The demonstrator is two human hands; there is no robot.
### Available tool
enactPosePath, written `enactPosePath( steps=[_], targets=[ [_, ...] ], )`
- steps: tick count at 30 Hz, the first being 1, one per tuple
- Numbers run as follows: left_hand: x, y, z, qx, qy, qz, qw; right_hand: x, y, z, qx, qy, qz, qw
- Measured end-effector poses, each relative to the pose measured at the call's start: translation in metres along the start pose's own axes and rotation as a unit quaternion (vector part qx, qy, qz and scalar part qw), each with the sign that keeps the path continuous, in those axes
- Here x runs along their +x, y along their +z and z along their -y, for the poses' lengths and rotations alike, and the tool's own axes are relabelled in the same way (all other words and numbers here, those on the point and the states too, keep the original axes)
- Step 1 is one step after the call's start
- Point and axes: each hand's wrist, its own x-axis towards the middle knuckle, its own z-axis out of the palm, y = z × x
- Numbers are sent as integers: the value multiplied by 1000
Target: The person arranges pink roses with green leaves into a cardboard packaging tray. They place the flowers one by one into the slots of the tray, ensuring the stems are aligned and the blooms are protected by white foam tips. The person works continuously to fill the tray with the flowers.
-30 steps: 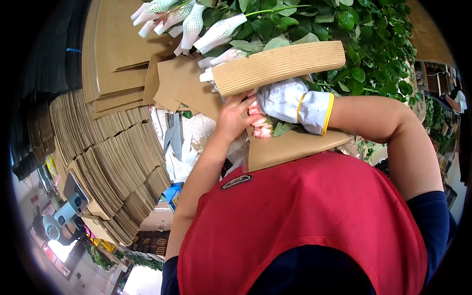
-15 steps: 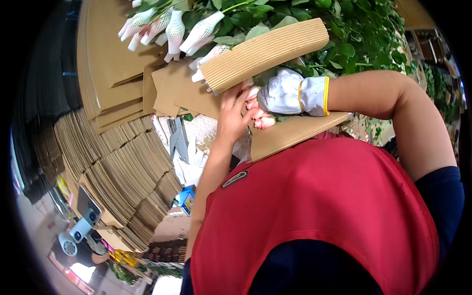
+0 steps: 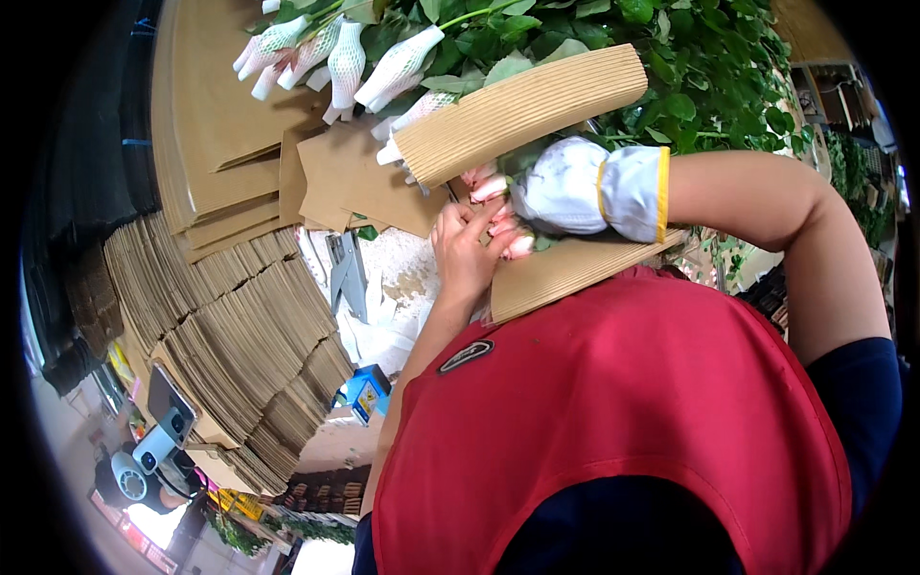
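Several pink roses (image 3: 500,218) lie with their heads facing left on a sheet of corrugated brown cardboard (image 3: 561,268) close to my apron. My bare left hand (image 3: 465,247) is at the rose heads, its fingers and thumb bent around them. A white glove with yellow trim covers my right hand (image 3: 561,187), which is closed just behind the heads; its fingertips and what it grips of the stems are hidden. Beyond both hands, a raised, curved flap of ribbed cardboard (image 3: 522,113) stands across the flowers.
Rose heads in white foam nets (image 3: 398,69) lie at the far left, before a mass of green leaves (image 3: 704,67). Cardboard stacks (image 3: 240,326) fill the left side. A grey stapler-like tool (image 3: 347,275) and a blue box (image 3: 364,391) are near my left forearm.
My left hand has drawn slightly back toward me, its outstretched fingers now bent at the rose heads. My gloved right hand has shifted a little to the right.
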Motion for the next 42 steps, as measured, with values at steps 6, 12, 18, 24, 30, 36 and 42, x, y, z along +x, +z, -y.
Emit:
enactPosePath(
  steps=[6, 12, 18, 24, 30, 36, 42],
  targets=[
    [4, -4, -11, 32, -19, 15, 999, 5, 17, -6, 8, -29, 75, 997],
    [3, -1, -5, 11, -30, 3, 999, 12, -9, 4, -18, 15, 143, 989],
    [3, 5, -1, 22, -8, -21, 1000, 36, 38, -30, 181, 98, -96, 974],
    [2, 7, 0, 25, -10, -35, 999, 37, 31, -29, 140, 104, -48, 984],
    [1, 5, -3, 51, -20, -19, 998, 26, 19, -21, 83, 96, -36, 991],
    [0, 7, -3, 41, -23, -16, 999, 36, 39, -18, 462, 76, -179, 865],
    [2, 3, -5, 38, -22, -18, 999, 21, 20, -11, 101, -28, -210, 972]
  ],
)
